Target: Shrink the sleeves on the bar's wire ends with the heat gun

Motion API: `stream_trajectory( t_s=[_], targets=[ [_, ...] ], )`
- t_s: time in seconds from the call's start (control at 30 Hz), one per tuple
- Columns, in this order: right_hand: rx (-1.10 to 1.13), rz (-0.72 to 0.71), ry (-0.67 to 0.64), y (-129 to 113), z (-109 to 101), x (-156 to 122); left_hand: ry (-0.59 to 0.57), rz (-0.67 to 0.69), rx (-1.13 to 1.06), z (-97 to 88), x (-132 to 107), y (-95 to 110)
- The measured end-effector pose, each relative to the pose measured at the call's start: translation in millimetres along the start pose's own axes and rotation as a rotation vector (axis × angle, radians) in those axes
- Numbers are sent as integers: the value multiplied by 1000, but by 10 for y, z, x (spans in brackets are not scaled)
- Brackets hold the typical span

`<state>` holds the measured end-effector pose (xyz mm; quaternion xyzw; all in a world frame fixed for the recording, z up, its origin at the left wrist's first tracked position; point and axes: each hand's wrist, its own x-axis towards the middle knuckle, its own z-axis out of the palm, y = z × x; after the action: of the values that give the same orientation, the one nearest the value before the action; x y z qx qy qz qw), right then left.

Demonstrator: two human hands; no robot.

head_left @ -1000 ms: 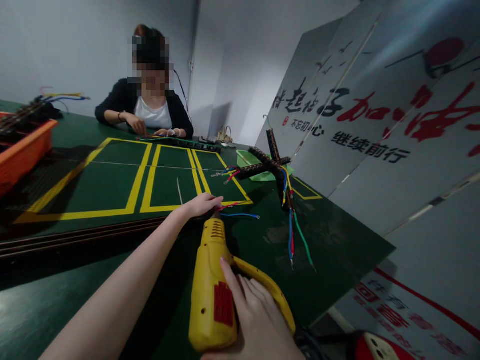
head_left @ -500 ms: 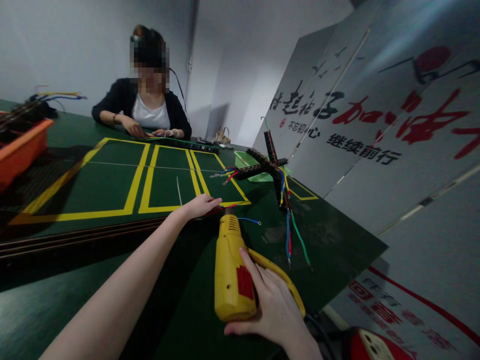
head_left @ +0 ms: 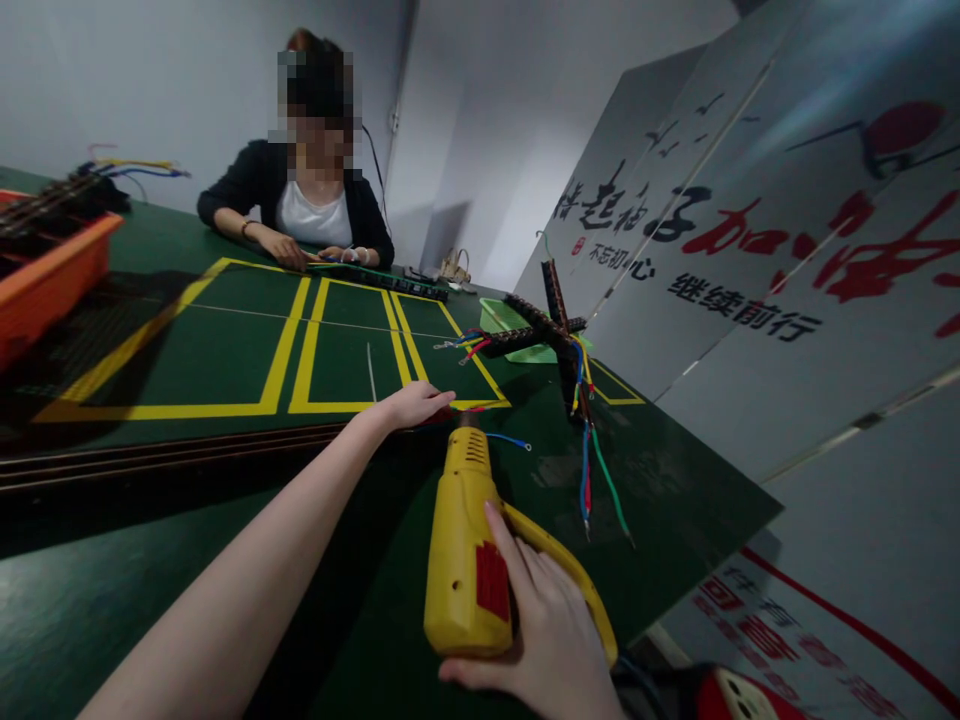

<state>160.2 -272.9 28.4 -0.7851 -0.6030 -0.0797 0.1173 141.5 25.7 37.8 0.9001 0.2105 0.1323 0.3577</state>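
My right hand [head_left: 544, 625] is wrapped round the handle of a yellow electric screwdriver [head_left: 469, 545], forefinger along its side, its nose pointing away toward my left hand. My left hand [head_left: 411, 405] lies on the green table [head_left: 187, 520] with fingers together, pressing on the end of a long dark terminal strip [head_left: 165, 458] where a red wire [head_left: 480, 408] comes out. A blue wire [head_left: 508, 440] lies just right of the tool's nose.
A cross of dark terminal strips [head_left: 551, 335] with coloured wires stands to the right, by a green tray [head_left: 502, 318]. A person [head_left: 300, 205] sits across the table. An orange bin [head_left: 45, 280] is at far left. White boards [head_left: 750, 280] with writing lean on the right.
The screwdriver swung right and forward, its nose now just behind my left hand. My left hand stayed put on the strip's end.
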Motion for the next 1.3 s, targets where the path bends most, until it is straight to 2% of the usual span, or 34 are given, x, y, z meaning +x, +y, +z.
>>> stream_trajectory(
  t_s=[0.13, 0.33, 0.47, 0.63, 0.77, 0.97, 1.3],
  targets=[
    [40, -128, -27, -205, -7, -8, -19, -5, -84, 0, -14, -6],
    [66, -134, -79, -303, -4, -11, -59, -26, -226, 16, 17, -48],
    [58, -135, -84, -271, -3, -6, -49, -42, -221, 13, 13, -41],
    [56, -126, -23, -174, 18, 40, -30, -50, -135, -10, -32, 15],
    [29, -58, -8, -15, 26, 79, 10, -67, -19, -17, -32, 22],
    [-15, 49, 13, 202, 25, 71, -19, -42, -49, -9, -18, -1],
    [-53, 50, 50, 195, 49, 68, -12, -41, -95, -7, -22, -5]
  ],
)
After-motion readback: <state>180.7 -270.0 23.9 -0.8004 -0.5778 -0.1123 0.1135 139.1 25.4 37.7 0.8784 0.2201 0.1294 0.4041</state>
